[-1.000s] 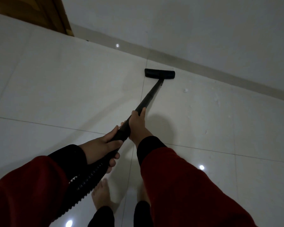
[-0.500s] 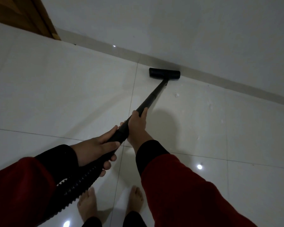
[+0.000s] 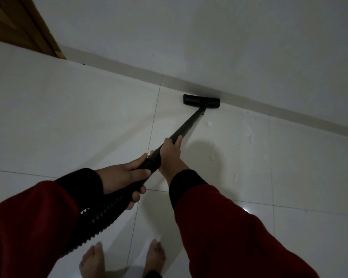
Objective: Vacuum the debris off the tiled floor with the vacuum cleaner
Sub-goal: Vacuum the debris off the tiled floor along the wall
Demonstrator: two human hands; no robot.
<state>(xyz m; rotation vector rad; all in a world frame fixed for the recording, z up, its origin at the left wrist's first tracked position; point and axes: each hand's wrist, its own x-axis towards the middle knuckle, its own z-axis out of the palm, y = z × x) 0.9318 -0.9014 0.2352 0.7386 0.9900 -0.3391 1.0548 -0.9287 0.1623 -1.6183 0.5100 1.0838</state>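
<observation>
Both hands grip the wand [image 3: 186, 126]; nozzle [image 3: 201, 101] touches the baseboard [image 3: 269, 107].

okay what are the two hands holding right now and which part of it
Both grip the vacuum cleaner: the right hand on the black wand, the left hand lower down, where the wand meets the ribbed hose.

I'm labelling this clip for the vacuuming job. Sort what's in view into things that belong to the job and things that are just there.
Part of the job:
- floor head, against the skirting
- wand
- hose
- left hand and right hand, both gripping the vacuum
- white crumbs on the floor tiles

Just there:
- wooden door
- wall
- skirting
- bare feet
</observation>
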